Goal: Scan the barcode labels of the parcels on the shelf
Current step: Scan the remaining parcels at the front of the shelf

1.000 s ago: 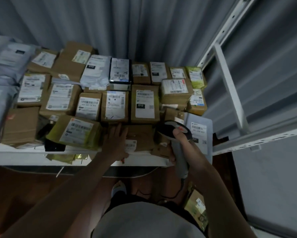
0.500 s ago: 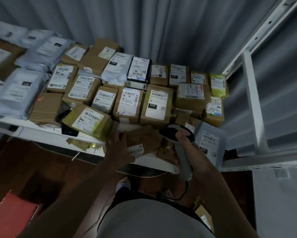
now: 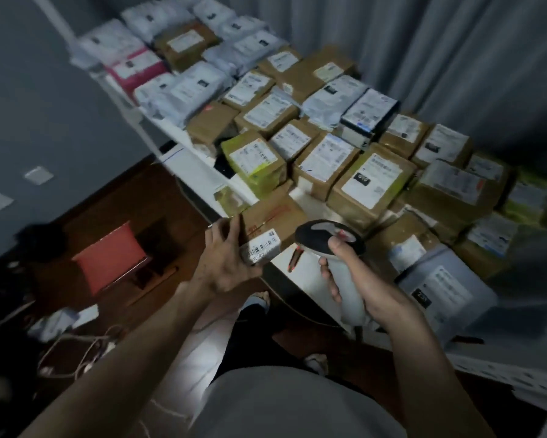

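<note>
At the white shelf's (image 3: 199,172) front edge, the left hand (image 3: 224,263) grips a brown cardboard parcel (image 3: 270,222), its barcode label (image 3: 261,246) facing the grey handheld scanner (image 3: 329,238) that the right hand (image 3: 357,279) clasps; next, aim the beam onto the label.

Parcels (image 3: 326,165) crowd the shelf (image 3: 199,172); a stool (image 3: 110,257) stands left below.

- Single head-worn view, angled forward and down, close above both hands.
- Shelf (image 3: 202,172) extends beyond the left hand (image 3: 226,263); far end appears blurred.
</note>
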